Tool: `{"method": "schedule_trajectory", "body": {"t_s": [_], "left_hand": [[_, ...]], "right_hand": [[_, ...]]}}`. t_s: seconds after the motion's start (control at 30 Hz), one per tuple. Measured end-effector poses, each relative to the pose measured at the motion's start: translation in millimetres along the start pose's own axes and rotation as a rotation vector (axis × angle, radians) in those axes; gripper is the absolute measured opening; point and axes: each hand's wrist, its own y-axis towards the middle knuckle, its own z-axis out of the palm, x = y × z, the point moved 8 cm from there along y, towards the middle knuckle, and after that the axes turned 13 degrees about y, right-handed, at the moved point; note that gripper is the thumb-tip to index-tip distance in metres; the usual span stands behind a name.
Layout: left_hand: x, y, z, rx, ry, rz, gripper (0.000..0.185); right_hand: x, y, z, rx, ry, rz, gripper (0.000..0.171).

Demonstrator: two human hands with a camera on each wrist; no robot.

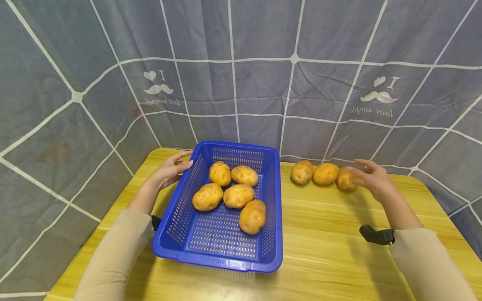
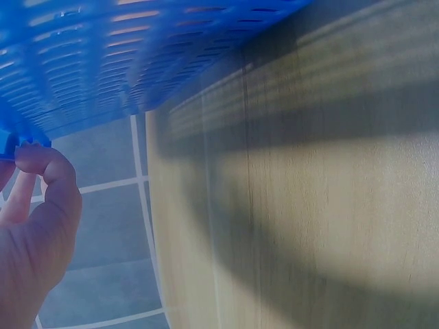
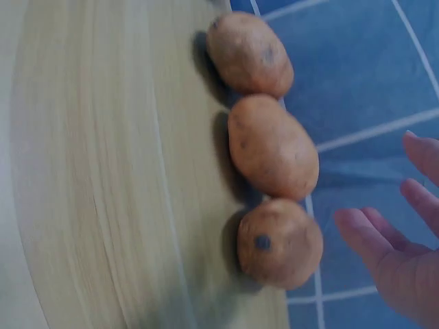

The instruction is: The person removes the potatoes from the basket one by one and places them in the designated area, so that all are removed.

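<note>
My left hand (image 1: 168, 172) grips the upper left rim of a blue plastic basket (image 1: 279, 209) with slotted walls. In the left wrist view, its thumb and fingers (image 2: 58, 179) pinch the basket's edge. Several potatoes (image 1: 239, 196) lie inside, mostly toward the far end. To the right, three more potatoes stand in a row on the table: a left one (image 1: 301, 172), a middle one (image 1: 325, 174) and a right one (image 1: 347, 179). Over the right potato hovers my right hand (image 1: 373, 179), fingers spread and holding nothing. The right wrist view shows that potato (image 3: 280, 244) just beside the fingertips.
A yellow wood-grain table (image 1: 320, 242) carries everything. Behind it and along both sides hangs a grey curtain (image 1: 263, 92) with white grid lines, close to the table's back edge. Black straps (image 1: 376, 235) circle both wrists.
</note>
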Motion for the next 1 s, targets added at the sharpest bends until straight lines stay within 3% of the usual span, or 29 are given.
{"method": "schedule_trajectory", "body": {"t_s": [0.23,0.53,0.7,0.8,1.0], "left_hand": [[-2.0,-1.4,0.3,0.001,0.002,0.006,0.059],[-0.5,-0.7,0.4,0.004,0.005,0.004,0.061],[-1.3,-1.4,1.0,0.035,-0.016,0.056,0.061],[-1.6,-1.6,0.9,0.030,-0.009,0.046,0.061],[-1.0,-0.8,-0.2,-0.001,0.017,-0.008,0.060]], "right_hand": [[11.6,-3.1,27.5,0.070,-0.033,-0.011,0.067],[33.0,-9.8,68.9,0.174,-0.063,-0.081,0.059],[42.8,-11.0,94.8,0.235,-0.038,-0.084,0.057],[46.4,-10.8,111.3,0.273,-0.005,-0.079,0.057],[53.5,-12.6,142.9,0.340,-0.051,-0.115,0.051]]}}
